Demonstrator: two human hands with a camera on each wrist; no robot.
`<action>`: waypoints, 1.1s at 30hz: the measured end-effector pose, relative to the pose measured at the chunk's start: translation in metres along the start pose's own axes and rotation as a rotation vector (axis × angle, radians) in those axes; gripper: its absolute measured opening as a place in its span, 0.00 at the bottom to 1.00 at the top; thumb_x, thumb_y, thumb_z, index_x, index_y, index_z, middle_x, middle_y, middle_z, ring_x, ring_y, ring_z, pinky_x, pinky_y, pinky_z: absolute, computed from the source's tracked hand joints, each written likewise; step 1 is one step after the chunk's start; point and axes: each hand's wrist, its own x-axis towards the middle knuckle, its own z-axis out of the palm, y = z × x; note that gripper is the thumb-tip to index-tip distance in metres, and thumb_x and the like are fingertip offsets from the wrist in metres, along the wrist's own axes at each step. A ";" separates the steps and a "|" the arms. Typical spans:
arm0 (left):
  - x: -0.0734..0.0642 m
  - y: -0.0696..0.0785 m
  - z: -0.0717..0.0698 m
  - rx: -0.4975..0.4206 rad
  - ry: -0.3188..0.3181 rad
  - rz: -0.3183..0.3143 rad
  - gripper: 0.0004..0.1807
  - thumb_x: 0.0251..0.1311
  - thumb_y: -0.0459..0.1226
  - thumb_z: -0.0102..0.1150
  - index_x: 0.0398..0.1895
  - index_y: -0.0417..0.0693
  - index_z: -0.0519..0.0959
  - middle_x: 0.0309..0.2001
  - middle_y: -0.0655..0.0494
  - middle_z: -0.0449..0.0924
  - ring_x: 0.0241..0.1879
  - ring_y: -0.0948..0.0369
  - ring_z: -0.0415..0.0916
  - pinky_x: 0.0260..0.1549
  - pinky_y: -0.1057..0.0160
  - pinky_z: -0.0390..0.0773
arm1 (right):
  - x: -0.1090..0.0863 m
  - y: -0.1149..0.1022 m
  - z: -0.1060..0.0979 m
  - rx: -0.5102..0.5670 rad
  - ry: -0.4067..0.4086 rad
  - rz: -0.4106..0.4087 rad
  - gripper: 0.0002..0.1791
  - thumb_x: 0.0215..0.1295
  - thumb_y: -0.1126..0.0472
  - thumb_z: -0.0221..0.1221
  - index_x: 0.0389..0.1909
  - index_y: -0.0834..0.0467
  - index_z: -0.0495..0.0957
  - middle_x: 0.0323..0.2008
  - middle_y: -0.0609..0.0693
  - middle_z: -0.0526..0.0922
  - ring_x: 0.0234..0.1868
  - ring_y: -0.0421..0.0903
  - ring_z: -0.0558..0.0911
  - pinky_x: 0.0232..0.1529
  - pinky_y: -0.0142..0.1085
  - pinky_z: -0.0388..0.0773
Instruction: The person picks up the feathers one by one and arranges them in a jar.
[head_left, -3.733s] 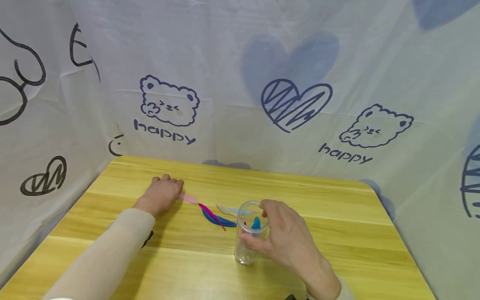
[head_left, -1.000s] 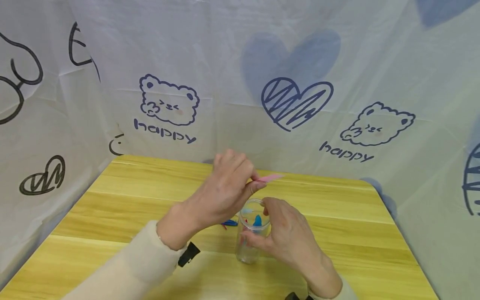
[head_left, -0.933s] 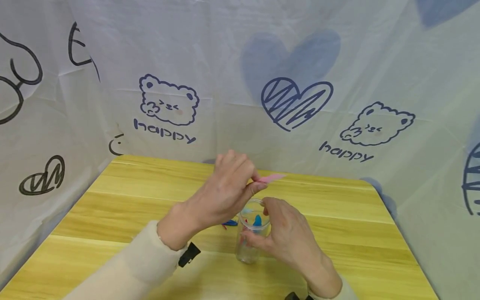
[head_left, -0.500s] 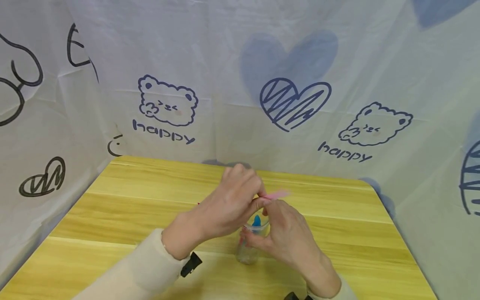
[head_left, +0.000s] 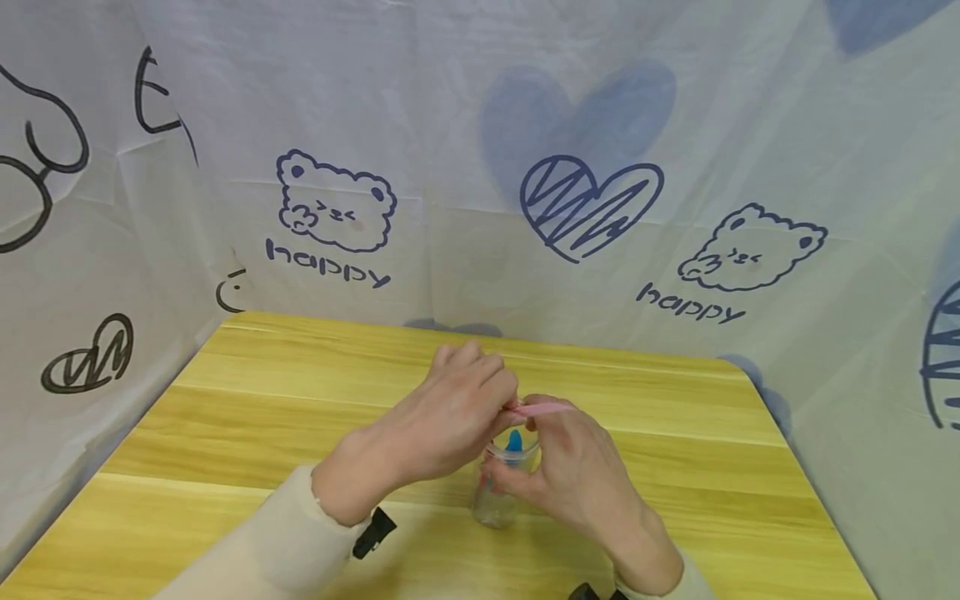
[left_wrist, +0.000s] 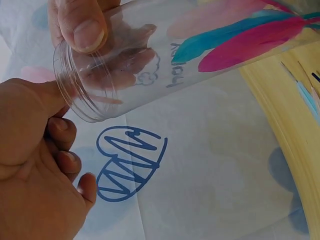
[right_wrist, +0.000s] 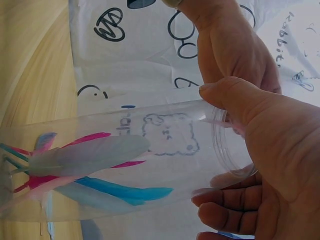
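Observation:
A clear jar [head_left: 493,505] stands upright on the table, its mouth uncovered. My right hand [head_left: 588,479] grips it near the rim, thumb on one side and fingers on the other. Inside, the left wrist view shows a magenta feather [left_wrist: 255,46] and a teal feather [left_wrist: 200,46]; pale grey feathers [right_wrist: 95,154] appear in the right wrist view. Between thumb and fingers my left hand [head_left: 435,421] pinches a pink feather [head_left: 544,409] at the jar's mouth. In the head view the feather's wide end points right, over the right hand. Its pinched end is hidden.
Loose feathers [left_wrist: 308,100] lie on the wooden table [head_left: 262,392] beyond the jar, mostly hidden by my left hand in the head view. A white cloth [head_left: 450,108] with drawings hangs behind the table and along its sides.
My left hand has taken the pink feather from the table's left side, carried it right over the jar, then lowered it to the mouth. My right hand has stayed on the jar.

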 end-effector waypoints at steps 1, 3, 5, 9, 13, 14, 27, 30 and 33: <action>-0.001 0.000 0.000 0.005 -0.008 -0.005 0.10 0.72 0.45 0.64 0.36 0.54 0.75 0.31 0.64 0.68 0.36 0.59 0.58 0.41 0.59 0.55 | 0.000 0.000 0.000 -0.003 0.003 -0.004 0.26 0.53 0.44 0.76 0.50 0.48 0.80 0.40 0.41 0.86 0.37 0.42 0.85 0.39 0.38 0.84; -0.002 0.001 0.000 0.011 -0.023 -0.014 0.10 0.72 0.45 0.63 0.36 0.54 0.75 0.31 0.64 0.67 0.36 0.59 0.58 0.41 0.59 0.55 | -0.001 0.000 0.001 -0.014 0.010 -0.013 0.29 0.52 0.43 0.77 0.51 0.49 0.79 0.43 0.43 0.87 0.38 0.43 0.86 0.40 0.39 0.84; -0.003 0.001 0.001 0.021 -0.034 -0.019 0.10 0.72 0.45 0.63 0.36 0.54 0.75 0.31 0.64 0.67 0.35 0.59 0.58 0.41 0.59 0.55 | -0.002 0.001 0.001 -0.019 0.017 -0.024 0.32 0.51 0.43 0.79 0.52 0.51 0.78 0.44 0.45 0.87 0.38 0.44 0.86 0.40 0.40 0.84; -0.003 0.002 0.001 0.020 -0.044 -0.036 0.09 0.73 0.45 0.64 0.36 0.53 0.76 0.32 0.64 0.68 0.35 0.59 0.58 0.41 0.59 0.55 | -0.003 0.002 0.002 -0.029 0.029 -0.040 0.35 0.49 0.43 0.80 0.54 0.53 0.76 0.46 0.47 0.87 0.40 0.46 0.87 0.41 0.41 0.85; -0.003 0.003 0.002 0.012 -0.055 -0.055 0.09 0.72 0.44 0.64 0.36 0.54 0.76 0.32 0.64 0.69 0.36 0.59 0.58 0.40 0.59 0.54 | -0.003 0.002 0.002 -0.036 0.027 -0.038 0.36 0.49 0.43 0.79 0.55 0.53 0.76 0.48 0.49 0.87 0.45 0.46 0.88 0.45 0.41 0.86; -0.003 0.003 0.002 0.011 -0.058 -0.060 0.09 0.72 0.44 0.65 0.36 0.54 0.76 0.32 0.64 0.69 0.36 0.59 0.58 0.40 0.59 0.54 | -0.003 0.002 0.002 -0.036 0.023 -0.035 0.36 0.50 0.43 0.79 0.55 0.53 0.76 0.48 0.48 0.87 0.45 0.46 0.88 0.45 0.41 0.86; -0.002 0.003 0.000 -0.007 -0.098 -0.147 0.12 0.68 0.48 0.70 0.42 0.52 0.82 0.36 0.62 0.76 0.37 0.59 0.63 0.41 0.58 0.59 | -0.005 0.003 0.000 -0.052 0.054 -0.070 0.35 0.52 0.38 0.77 0.47 0.58 0.74 0.32 0.47 0.80 0.30 0.41 0.77 0.29 0.33 0.76; -0.002 0.003 -0.001 -0.006 -0.108 -0.150 0.12 0.68 0.48 0.70 0.43 0.52 0.81 0.36 0.62 0.76 0.38 0.59 0.62 0.42 0.58 0.58 | -0.005 0.003 0.000 -0.059 0.030 -0.050 0.36 0.55 0.36 0.75 0.48 0.60 0.76 0.32 0.48 0.80 0.30 0.41 0.76 0.29 0.32 0.74; -0.003 0.003 -0.001 -0.002 -0.105 -0.144 0.12 0.68 0.48 0.70 0.43 0.52 0.81 0.36 0.62 0.75 0.38 0.59 0.62 0.42 0.58 0.58 | -0.006 0.003 0.000 -0.052 0.014 -0.035 0.35 0.56 0.35 0.74 0.48 0.60 0.76 0.31 0.48 0.79 0.30 0.40 0.75 0.29 0.32 0.73</action>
